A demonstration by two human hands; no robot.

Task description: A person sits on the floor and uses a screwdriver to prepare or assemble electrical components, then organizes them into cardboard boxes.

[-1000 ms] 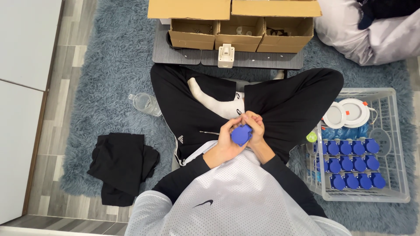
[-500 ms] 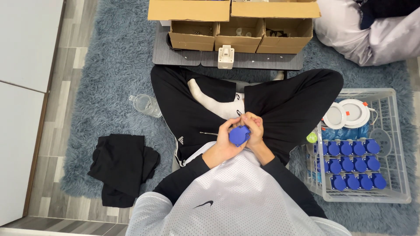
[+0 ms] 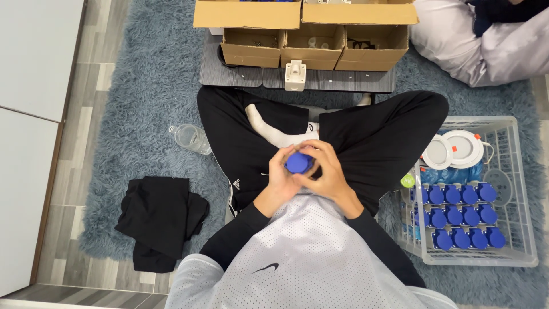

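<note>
Head view: you sit cross-legged on a blue rug (image 3: 143, 114). Your left hand (image 3: 278, 178) and right hand (image 3: 326, 174) cup a round blue cap (image 3: 298, 163), fingers pinching it from both sides above your lap.

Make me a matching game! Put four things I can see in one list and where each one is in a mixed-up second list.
Things:
1. round blue plastic part
2. clear plastic bottle
3. black folded cloth
4. white round discs

Places:
A. in the white plastic basket
B. between both hands
C. lying on the rug by the person's left knee
D. at the rug's edge, partly on the floor

Pairs: 1-B, 2-C, 3-D, 4-A
</note>
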